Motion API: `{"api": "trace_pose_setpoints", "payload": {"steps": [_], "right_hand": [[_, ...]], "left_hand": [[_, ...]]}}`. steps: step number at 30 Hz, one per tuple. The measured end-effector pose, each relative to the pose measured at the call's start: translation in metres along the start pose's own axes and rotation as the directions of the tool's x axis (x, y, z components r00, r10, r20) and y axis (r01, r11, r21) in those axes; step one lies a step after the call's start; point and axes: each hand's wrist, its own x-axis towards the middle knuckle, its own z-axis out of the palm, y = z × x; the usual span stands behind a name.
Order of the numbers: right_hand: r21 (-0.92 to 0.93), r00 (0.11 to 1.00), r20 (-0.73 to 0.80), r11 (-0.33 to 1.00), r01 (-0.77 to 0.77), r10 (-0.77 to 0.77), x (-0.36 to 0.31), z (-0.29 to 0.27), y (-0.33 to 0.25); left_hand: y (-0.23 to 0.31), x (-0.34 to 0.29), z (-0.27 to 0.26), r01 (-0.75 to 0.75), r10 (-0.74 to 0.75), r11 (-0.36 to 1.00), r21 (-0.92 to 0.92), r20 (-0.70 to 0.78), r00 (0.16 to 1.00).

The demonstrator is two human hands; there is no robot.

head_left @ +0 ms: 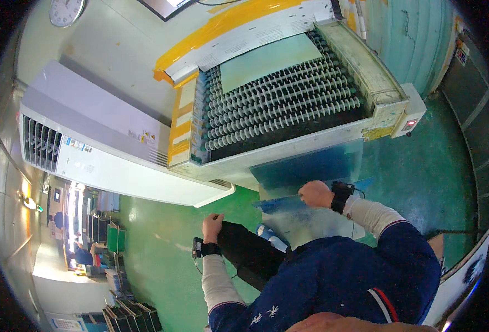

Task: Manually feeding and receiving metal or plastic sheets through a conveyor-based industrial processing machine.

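My left hand (213,226) is beside my dark-trousered knee, its fingers loosely curled with nothing visible in them. My right hand (316,194) is closed in front of the roller machine, over a translucent blue sheet (306,167). Whether its fingers grip anything is hidden. A pale flat sheet (323,226) lies below that hand, with a ragged blue strip along its far side. Farther off, a pale green panel (272,62) rests flat on the machine's rows of disc rollers (283,113). Both wrists wear black bands with small devices.
A white air conditioner (128,160) stands left of the machine. The machine's frame (288,141) has a control box (410,113) at its right corner. Dark racks (131,316) stand at lower left. Another person (84,255) is far left. Green floor (161,238) runs between.
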Motion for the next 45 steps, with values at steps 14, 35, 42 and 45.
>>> {"api": "trace_pose_setpoints", "payload": {"steps": [14, 35, 42, 45], "right_hand": [[0.86, 0.753, -0.435, 0.476, 0.184, 0.494, 0.021, -0.187, -0.072], [0.952, 0.848, 0.264, -0.267, -0.151, 0.46, 0.078, -0.114, -0.015], [0.978, 0.892, 0.016, -0.192, 0.079, 0.451, 0.109, -0.112, -0.006], [0.982, 0.876, 0.047, -0.184, 0.048, 0.481, 0.121, -0.131, -0.017]], "left_hand": [[-0.014, 0.015, 0.003, 0.066, -0.047, 0.969, -0.239, 0.087, 0.995], [-0.009, 0.014, 0.0, 0.051, -0.04, 0.989, -0.142, 0.079, 0.996], [-0.014, 0.018, 0.002, 0.049, -0.041, 0.993, -0.109, 0.072, 0.997], [-0.018, 0.019, 0.005, 0.062, -0.053, 0.991, -0.115, 0.081, 0.995]]}}
